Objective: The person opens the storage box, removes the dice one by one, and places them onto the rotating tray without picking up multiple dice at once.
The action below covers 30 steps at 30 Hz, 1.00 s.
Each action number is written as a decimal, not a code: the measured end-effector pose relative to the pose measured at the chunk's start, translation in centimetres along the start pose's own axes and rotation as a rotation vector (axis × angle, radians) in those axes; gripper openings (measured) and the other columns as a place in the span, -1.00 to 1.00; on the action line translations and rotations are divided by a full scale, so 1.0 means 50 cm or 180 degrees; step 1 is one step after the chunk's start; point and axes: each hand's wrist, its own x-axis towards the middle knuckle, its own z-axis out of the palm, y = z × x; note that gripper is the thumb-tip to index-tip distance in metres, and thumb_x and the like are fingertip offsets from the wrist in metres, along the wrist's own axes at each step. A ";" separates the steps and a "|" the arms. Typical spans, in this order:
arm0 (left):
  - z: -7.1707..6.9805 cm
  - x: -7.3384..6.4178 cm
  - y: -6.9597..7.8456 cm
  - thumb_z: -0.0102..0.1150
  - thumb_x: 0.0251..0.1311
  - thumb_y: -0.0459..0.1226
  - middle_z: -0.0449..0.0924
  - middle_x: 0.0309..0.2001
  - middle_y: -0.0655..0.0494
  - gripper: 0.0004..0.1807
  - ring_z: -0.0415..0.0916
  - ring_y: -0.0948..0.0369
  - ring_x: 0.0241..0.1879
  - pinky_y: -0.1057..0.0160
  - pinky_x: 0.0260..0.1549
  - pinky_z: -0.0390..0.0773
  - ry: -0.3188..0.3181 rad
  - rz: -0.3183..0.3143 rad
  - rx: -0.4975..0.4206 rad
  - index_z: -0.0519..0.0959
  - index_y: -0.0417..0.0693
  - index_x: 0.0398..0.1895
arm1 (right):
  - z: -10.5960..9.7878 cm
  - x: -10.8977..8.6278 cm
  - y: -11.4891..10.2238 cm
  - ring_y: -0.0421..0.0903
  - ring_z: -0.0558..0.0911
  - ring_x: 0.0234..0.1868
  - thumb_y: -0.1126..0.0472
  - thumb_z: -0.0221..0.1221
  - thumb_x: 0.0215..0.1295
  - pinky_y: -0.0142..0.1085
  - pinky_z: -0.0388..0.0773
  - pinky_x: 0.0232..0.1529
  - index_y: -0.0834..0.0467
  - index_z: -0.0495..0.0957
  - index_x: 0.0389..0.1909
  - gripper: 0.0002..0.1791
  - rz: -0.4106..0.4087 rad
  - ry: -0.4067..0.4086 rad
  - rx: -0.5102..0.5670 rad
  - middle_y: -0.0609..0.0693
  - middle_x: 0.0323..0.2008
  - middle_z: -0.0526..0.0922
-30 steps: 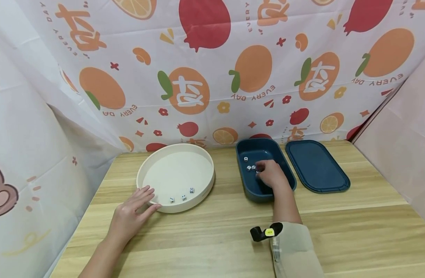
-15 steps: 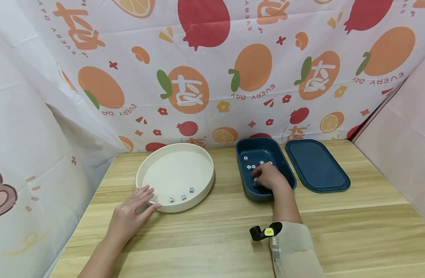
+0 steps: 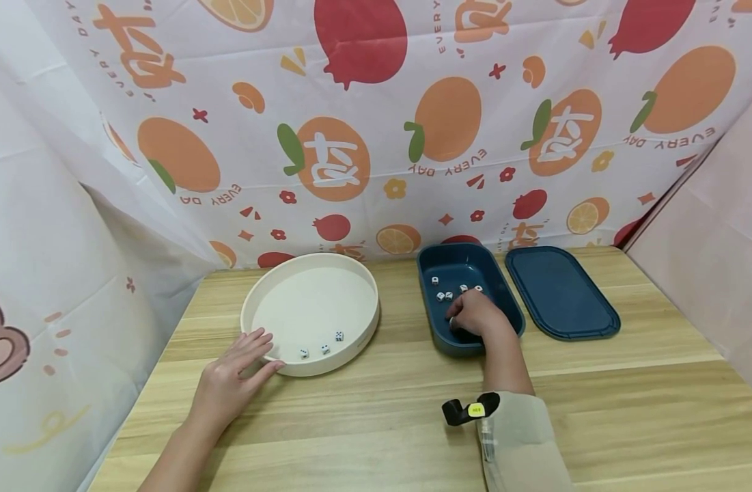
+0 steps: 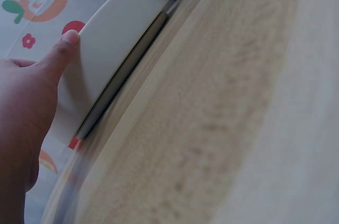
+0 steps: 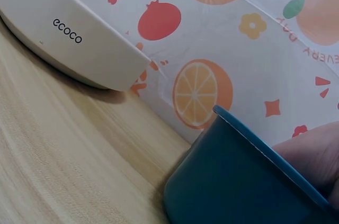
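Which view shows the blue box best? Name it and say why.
The head view: it shows the blue box from above, dice inside. Right wrist shows only an outer side and rim; left wrist, just a small part.

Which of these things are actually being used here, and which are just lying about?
In use, it seems:
blue box with loose dice
right hand inside it, seemingly pinching a die
cream tray with three dice, left hand at its rim

Probably just there:
blue lid, flat beside the box
fruit-print cloth behind
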 end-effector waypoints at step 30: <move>-0.003 0.002 -0.002 0.41 0.02 0.06 0.74 -0.09 -0.10 -0.50 0.64 0.08 0.07 0.25 0.35 0.44 -0.0006 0.0007 -0.0073 0.75 -0.21 -0.21 | -0.018 -0.005 -0.019 -0.04 0.64 -0.25 0.06 0.31 0.28 -0.24 0.69 -0.16 0.11 0.72 -0.13 -0.75 0.0184 0.0455 0.0465 0.07 -0.16 0.69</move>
